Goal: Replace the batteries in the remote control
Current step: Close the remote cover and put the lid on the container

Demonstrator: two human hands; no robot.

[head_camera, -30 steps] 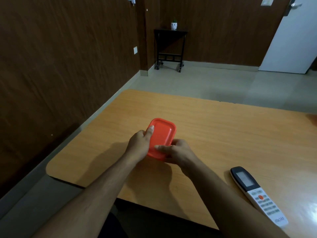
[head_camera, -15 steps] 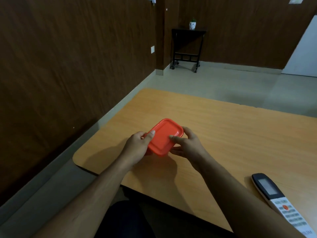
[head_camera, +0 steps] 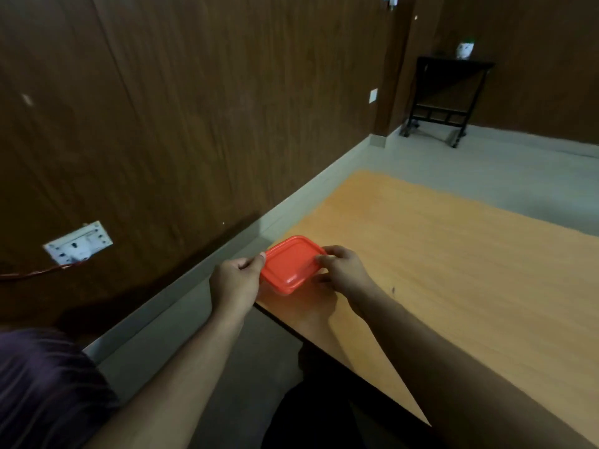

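Remote control not in view, so its position cannot be told; frame soft with motion blur, wall detail smeared; orange container (head_camera: 290, 265) with its lid on, contents hidden; its lower body is barely visible under the lid and behind both hands; whether its base touches the table (head_camera: 453, 270) or sits just above it cannot be told; it sits at the table's near left corner

Left hand (head_camera: 236, 282): fingers curled, thumb tip pressed to the lid's left edge; the other fingertips are folded out of sight, so what they touch underneath is unclear; the hand reads as gripping the container's left side

Right hand (head_camera: 344, 271): thumb laid over the lid's right rim, fingers curled round the far and right side; grip closed on the container; the lower fingertips are hidden below the box

Both forearms run in from the bottom edge, cut off by the frame; a purple sleeve (head_camera: 42, 384) shows at lower left

Background: wall socket (head_camera: 78, 243) with an orange cable (head_camera: 32, 273) on the wood panelling; black side table (head_camera: 449, 92) far right with a small white pot (head_camera: 465, 49), too blurred for detail
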